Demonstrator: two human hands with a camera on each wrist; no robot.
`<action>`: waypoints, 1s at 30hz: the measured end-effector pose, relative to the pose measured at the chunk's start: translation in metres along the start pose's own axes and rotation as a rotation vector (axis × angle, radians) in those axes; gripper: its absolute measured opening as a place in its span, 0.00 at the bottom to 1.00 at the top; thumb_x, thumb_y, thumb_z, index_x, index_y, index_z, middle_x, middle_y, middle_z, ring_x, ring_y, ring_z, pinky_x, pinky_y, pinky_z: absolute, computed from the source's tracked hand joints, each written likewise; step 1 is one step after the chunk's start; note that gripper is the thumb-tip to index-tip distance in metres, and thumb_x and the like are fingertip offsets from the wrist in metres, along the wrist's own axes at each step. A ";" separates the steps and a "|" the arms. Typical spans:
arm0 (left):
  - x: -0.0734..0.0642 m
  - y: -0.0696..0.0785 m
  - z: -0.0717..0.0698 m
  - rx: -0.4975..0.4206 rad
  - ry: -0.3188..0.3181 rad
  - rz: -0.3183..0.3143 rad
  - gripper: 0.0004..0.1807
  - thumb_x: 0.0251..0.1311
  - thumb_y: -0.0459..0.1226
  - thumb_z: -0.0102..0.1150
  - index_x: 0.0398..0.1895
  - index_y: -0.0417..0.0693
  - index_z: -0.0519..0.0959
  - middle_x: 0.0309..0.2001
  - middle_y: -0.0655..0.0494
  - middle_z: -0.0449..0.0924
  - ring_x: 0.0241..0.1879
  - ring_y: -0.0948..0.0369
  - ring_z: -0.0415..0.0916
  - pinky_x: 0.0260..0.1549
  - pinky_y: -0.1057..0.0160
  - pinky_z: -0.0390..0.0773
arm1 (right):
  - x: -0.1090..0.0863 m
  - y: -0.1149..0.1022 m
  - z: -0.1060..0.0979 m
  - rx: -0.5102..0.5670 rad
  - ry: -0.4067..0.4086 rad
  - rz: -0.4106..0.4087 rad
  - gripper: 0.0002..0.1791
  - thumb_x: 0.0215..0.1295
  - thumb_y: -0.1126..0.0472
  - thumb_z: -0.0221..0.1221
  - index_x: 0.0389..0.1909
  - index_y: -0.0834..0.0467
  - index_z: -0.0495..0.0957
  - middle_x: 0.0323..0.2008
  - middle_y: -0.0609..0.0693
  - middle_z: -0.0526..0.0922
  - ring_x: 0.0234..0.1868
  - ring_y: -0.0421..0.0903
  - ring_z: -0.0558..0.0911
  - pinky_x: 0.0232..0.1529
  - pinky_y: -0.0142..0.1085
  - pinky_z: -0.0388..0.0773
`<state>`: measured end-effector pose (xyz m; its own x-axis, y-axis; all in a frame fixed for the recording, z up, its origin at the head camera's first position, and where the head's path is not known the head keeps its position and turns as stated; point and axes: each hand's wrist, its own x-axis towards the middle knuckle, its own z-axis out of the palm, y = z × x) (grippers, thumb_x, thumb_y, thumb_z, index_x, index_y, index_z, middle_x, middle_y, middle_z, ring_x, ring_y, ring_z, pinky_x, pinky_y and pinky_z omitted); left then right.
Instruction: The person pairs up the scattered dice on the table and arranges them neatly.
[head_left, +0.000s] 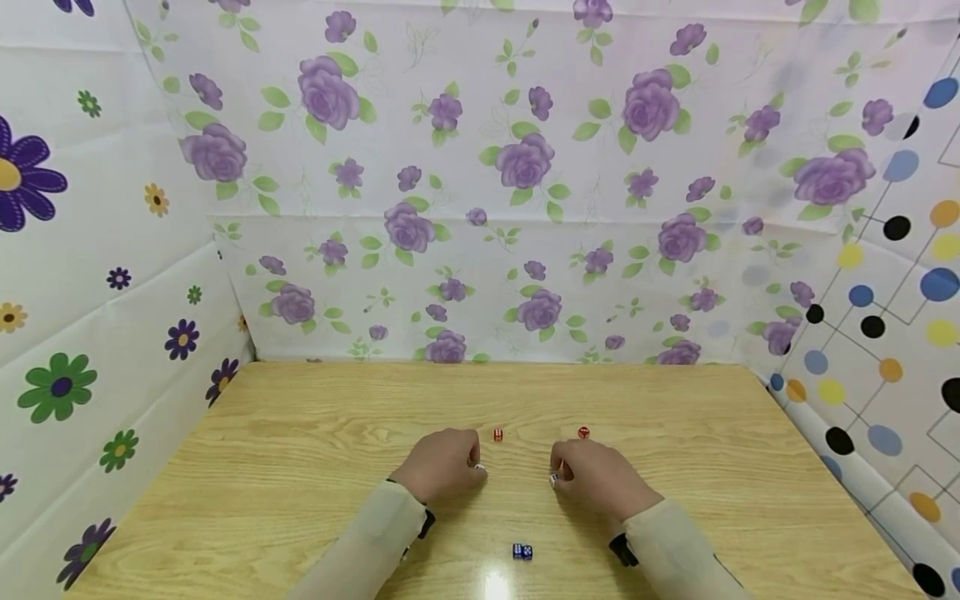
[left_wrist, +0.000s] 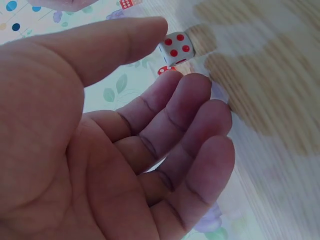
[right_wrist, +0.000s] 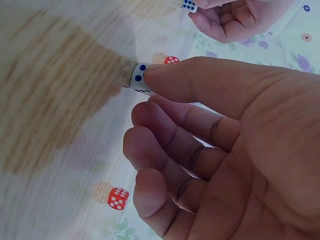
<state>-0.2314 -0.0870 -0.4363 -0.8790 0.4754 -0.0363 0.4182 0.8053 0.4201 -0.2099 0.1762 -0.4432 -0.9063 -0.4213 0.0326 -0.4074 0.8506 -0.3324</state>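
Note:
My left hand is low over the wooden table, left of the middle. Its thumb and index finger pinch a white die, which turns a face with red dots to the left wrist camera. Across from it, my right hand pinches another white die between thumb and index finger; blue dots show beside the thumb tip. One red die sits just beyond the left fingertips. A second red die lies behind the right hand's knuckles.
Two blue dice sit side by side near the front of the table, between the forearms. Flower-printed cloth rises behind the table and on the left; a dotted cloth stands on the right.

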 end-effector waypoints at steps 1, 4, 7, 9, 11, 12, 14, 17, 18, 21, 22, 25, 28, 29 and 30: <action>0.000 0.000 0.000 0.003 0.005 0.006 0.09 0.62 0.40 0.69 0.30 0.52 0.77 0.28 0.64 0.76 0.25 0.64 0.70 0.28 0.61 0.73 | 0.000 0.000 0.000 -0.002 -0.002 0.000 0.06 0.63 0.61 0.71 0.34 0.52 0.82 0.25 0.39 0.76 0.25 0.37 0.73 0.30 0.38 0.74; 0.000 0.000 0.001 0.012 0.007 0.017 0.08 0.62 0.39 0.68 0.28 0.53 0.77 0.26 0.65 0.76 0.24 0.65 0.70 0.28 0.62 0.73 | 0.000 0.000 0.001 -0.008 0.000 -0.003 0.07 0.64 0.61 0.71 0.32 0.50 0.81 0.26 0.38 0.77 0.25 0.36 0.73 0.30 0.37 0.73; 0.000 0.003 0.001 0.014 0.003 0.033 0.08 0.63 0.37 0.68 0.29 0.53 0.78 0.27 0.65 0.76 0.25 0.65 0.70 0.29 0.62 0.73 | -0.001 0.000 0.002 -0.016 0.000 -0.011 0.07 0.64 0.60 0.71 0.31 0.50 0.81 0.26 0.38 0.76 0.25 0.36 0.72 0.29 0.37 0.73; -0.001 0.004 0.001 0.016 -0.005 0.040 0.07 0.63 0.37 0.68 0.29 0.52 0.79 0.28 0.65 0.76 0.26 0.66 0.70 0.30 0.62 0.74 | -0.001 0.000 0.002 -0.017 0.002 -0.017 0.07 0.64 0.60 0.71 0.31 0.49 0.81 0.25 0.38 0.76 0.25 0.36 0.72 0.29 0.36 0.72; -0.001 0.005 0.001 0.019 -0.011 0.056 0.07 0.63 0.37 0.69 0.30 0.53 0.79 0.28 0.65 0.76 0.26 0.66 0.70 0.31 0.62 0.74 | -0.001 -0.001 0.002 -0.016 0.003 -0.022 0.07 0.64 0.60 0.71 0.31 0.49 0.81 0.25 0.38 0.75 0.25 0.36 0.71 0.28 0.36 0.71; -0.001 0.005 0.001 0.020 -0.016 0.063 0.07 0.63 0.37 0.69 0.30 0.53 0.79 0.28 0.65 0.76 0.26 0.66 0.70 0.31 0.62 0.74 | -0.001 -0.001 0.002 -0.014 0.003 -0.024 0.07 0.64 0.60 0.71 0.31 0.49 0.81 0.25 0.38 0.75 0.24 0.36 0.71 0.28 0.36 0.71; 0.000 0.005 0.001 0.023 -0.032 0.074 0.07 0.63 0.38 0.69 0.30 0.54 0.79 0.28 0.66 0.76 0.27 0.67 0.70 0.31 0.63 0.74 | -0.001 -0.001 0.003 -0.014 0.002 -0.028 0.07 0.64 0.60 0.71 0.31 0.49 0.81 0.24 0.38 0.74 0.24 0.36 0.71 0.28 0.36 0.70; 0.001 0.005 0.001 0.035 -0.050 0.086 0.06 0.63 0.39 0.69 0.31 0.55 0.79 0.29 0.67 0.77 0.27 0.67 0.71 0.32 0.63 0.74 | -0.001 -0.001 0.003 -0.011 -0.005 -0.025 0.08 0.64 0.59 0.71 0.31 0.49 0.81 0.24 0.37 0.74 0.24 0.36 0.71 0.28 0.36 0.70; 0.002 0.005 0.002 0.039 -0.054 0.088 0.06 0.62 0.40 0.69 0.31 0.55 0.80 0.29 0.67 0.78 0.28 0.67 0.71 0.33 0.63 0.75 | -0.002 0.000 0.002 -0.007 -0.007 -0.023 0.08 0.64 0.59 0.71 0.31 0.49 0.81 0.25 0.37 0.74 0.24 0.36 0.71 0.28 0.36 0.70; 0.001 0.004 0.001 0.042 -0.049 0.084 0.06 0.62 0.41 0.70 0.33 0.53 0.81 0.31 0.66 0.80 0.30 0.68 0.73 0.35 0.62 0.77 | -0.003 0.000 0.000 0.014 -0.008 -0.016 0.07 0.64 0.58 0.71 0.32 0.49 0.81 0.25 0.38 0.75 0.25 0.37 0.71 0.29 0.37 0.71; 0.001 0.004 0.000 0.038 -0.047 0.080 0.07 0.61 0.42 0.71 0.33 0.53 0.81 0.31 0.66 0.80 0.30 0.68 0.73 0.35 0.62 0.77 | -0.003 0.001 -0.001 0.023 -0.008 -0.014 0.07 0.64 0.58 0.71 0.32 0.49 0.80 0.24 0.38 0.75 0.25 0.37 0.72 0.29 0.37 0.71; -0.001 0.004 -0.001 0.023 -0.037 0.066 0.08 0.61 0.42 0.72 0.31 0.53 0.80 0.30 0.66 0.79 0.29 0.67 0.73 0.34 0.61 0.76 | -0.004 0.001 -0.004 0.043 -0.008 -0.012 0.07 0.64 0.58 0.71 0.33 0.50 0.80 0.24 0.38 0.75 0.24 0.37 0.72 0.29 0.38 0.72; -0.001 0.004 -0.002 0.009 -0.036 0.061 0.10 0.61 0.42 0.72 0.28 0.55 0.79 0.28 0.67 0.77 0.26 0.66 0.71 0.31 0.62 0.75 | -0.004 0.002 -0.005 0.043 -0.011 -0.014 0.08 0.65 0.57 0.71 0.33 0.50 0.80 0.24 0.38 0.74 0.24 0.37 0.72 0.29 0.38 0.72; -0.001 0.004 -0.003 0.007 -0.036 0.063 0.10 0.61 0.42 0.71 0.27 0.55 0.79 0.27 0.67 0.76 0.26 0.66 0.71 0.31 0.62 0.74 | -0.004 0.002 -0.005 0.040 -0.011 -0.017 0.08 0.64 0.57 0.71 0.32 0.50 0.80 0.24 0.38 0.74 0.24 0.37 0.71 0.29 0.37 0.71; -0.001 0.004 -0.002 0.007 -0.037 0.065 0.10 0.61 0.42 0.71 0.27 0.55 0.79 0.27 0.68 0.76 0.25 0.67 0.71 0.30 0.63 0.74 | -0.004 0.002 -0.004 0.035 -0.011 -0.021 0.08 0.64 0.58 0.71 0.32 0.50 0.80 0.24 0.38 0.74 0.24 0.37 0.71 0.29 0.37 0.71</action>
<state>-0.2291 -0.0850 -0.4322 -0.8407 0.5399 -0.0428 0.4763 0.7746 0.4161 -0.2078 0.1810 -0.4399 -0.8963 -0.4424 0.0297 -0.4219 0.8303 -0.3642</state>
